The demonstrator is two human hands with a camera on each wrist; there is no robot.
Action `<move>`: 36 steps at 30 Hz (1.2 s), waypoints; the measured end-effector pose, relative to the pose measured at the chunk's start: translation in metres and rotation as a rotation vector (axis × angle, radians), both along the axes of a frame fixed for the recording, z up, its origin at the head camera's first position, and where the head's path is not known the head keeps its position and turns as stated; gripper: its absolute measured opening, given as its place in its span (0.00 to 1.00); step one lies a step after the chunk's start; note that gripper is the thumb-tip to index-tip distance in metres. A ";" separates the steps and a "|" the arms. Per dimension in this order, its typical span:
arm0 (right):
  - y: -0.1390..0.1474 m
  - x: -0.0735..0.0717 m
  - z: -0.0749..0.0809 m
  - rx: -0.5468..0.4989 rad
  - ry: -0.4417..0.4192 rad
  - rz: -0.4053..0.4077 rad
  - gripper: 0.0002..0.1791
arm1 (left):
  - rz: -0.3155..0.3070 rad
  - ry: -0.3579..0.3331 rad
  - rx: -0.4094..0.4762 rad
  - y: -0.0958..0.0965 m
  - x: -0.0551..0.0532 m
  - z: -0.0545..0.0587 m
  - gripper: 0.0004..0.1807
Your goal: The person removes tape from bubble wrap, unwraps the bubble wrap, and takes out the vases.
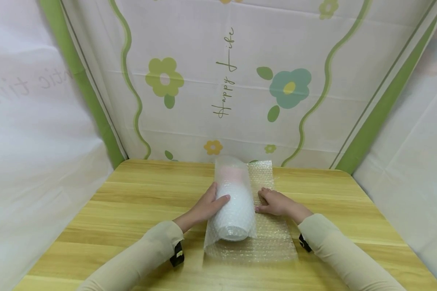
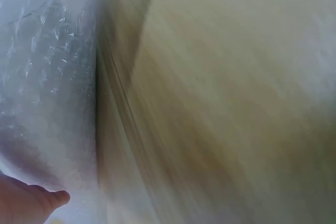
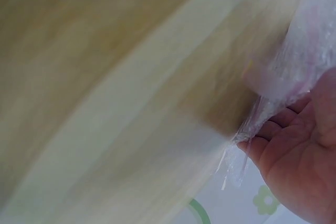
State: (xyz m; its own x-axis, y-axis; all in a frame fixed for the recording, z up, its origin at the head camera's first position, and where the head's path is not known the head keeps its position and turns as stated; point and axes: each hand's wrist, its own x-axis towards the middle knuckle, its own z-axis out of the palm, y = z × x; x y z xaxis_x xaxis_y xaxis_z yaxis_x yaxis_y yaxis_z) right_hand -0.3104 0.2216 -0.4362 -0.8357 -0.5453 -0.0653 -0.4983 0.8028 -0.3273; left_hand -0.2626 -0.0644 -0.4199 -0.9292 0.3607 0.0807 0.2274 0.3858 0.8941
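A white, rounded object [image 1: 234, 210] with a pinkish part toward its far end lies on its side, rolled in clear bubble wrap [image 1: 273, 242]. Its exact kind is blurred by the wrap. My left hand [image 1: 209, 204] holds the roll from the left, thumb on top and fingers along its side. On the right, my right hand [image 1: 276, 203] pinches the loose part of the sheet with curled fingers. In the right wrist view, those fingers [image 3: 281, 121] meet crinkled wrap [image 3: 278, 85]. The left wrist view shows a fingertip [image 2: 62, 198] against the bubbled surface.
The wood-grain table [image 1: 149, 194] extends to both sides of the roll. Behind it hangs a white cloth [image 1: 193, 44] printed with flowers, and more cloth hangs at left and right. Black bands [image 1: 177, 254] sit on both wrists.
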 end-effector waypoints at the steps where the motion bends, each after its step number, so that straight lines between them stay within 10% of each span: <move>1: 0.000 0.000 0.000 0.001 0.000 0.000 0.38 | -0.001 0.004 0.009 0.000 0.000 0.000 0.49; 9: 0.001 0.000 0.000 0.002 -0.011 -0.007 0.41 | -0.010 0.085 0.015 0.004 0.002 0.006 0.49; 19: -0.001 0.000 0.002 0.014 -0.011 -0.005 0.37 | -0.023 0.237 -0.299 0.019 0.008 0.026 0.51; 36: -0.001 0.001 0.002 0.013 -0.045 -0.035 0.40 | -0.026 0.216 -0.498 0.032 0.013 0.034 0.62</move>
